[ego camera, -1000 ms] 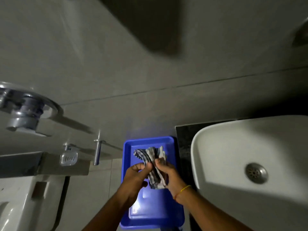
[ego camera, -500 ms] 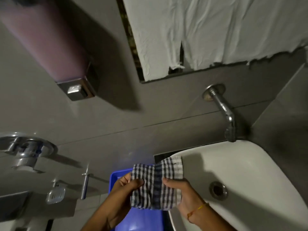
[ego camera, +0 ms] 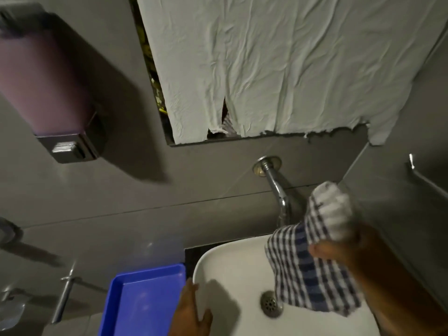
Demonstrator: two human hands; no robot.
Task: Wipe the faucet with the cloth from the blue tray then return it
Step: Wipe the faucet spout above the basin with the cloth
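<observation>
Holding the checked cloth (ego camera: pixel 312 267) bunched in my right hand (ego camera: pixel 349 251), I have only the head view to go by. My right grip is closed on the cloth's upper part, thumb over the folds, while the rest hangs loose over the sink (ego camera: pixel 232 267) toward 6 o'clock, its lower edge near the drain (ego camera: pixel 271 304).

The faucet (ego camera: pixel 275 187) is what the next move turns on. It comes out of the wall from a round flange and its long axis runs from about 11 o'clock down to 5 o'clock, the spout end pointing down into the basin. From my right grip it lies at roughly 10 o'clock, just beside the cloth; the cloth's top edge seems to meet or cover the spout tip, though blur keeps me from saying they touch. My right hand is clearly the nearer one.

My left hand (ego camera: pixel 191 311) rests on the sink's rim at 9 o'clock of the basin, fingers spread flat, holding nothing. The blue tray (ego camera: pixel 145 301) sits just beside the sink at 8 o'clock from the cloth, with no cloth in it.

I judge the wiping is about to begin: the cloth should wrap the pipe and slide along that slanted axis.
</observation>
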